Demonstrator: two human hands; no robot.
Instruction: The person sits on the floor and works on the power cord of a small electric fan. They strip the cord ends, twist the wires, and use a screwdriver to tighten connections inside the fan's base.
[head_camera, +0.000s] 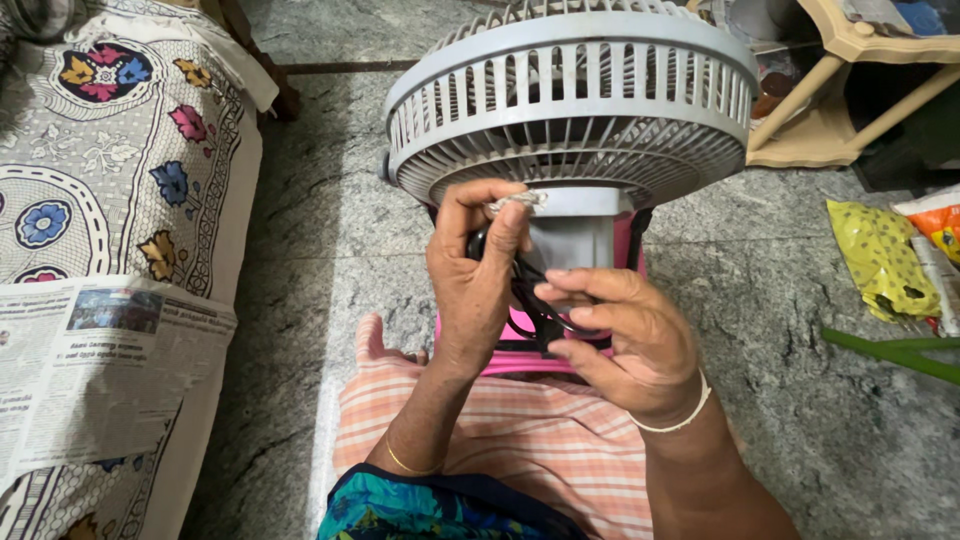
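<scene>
Head view looks down at a grey table fan (570, 90) standing on the stone floor (800, 330), just in front of the person's knees. Left hand (478, 275) is closed, pinching a small twisted scrap of cloth (518, 201) against the fan's neck. Right hand (630, 335) curls round a black cord (535, 300) by the pink base (520, 355). The cloth looks soft and light; the cord limp, best held in a loop. A newspaper (100, 360) lies on the bed (110, 160) beside them.
</scene>
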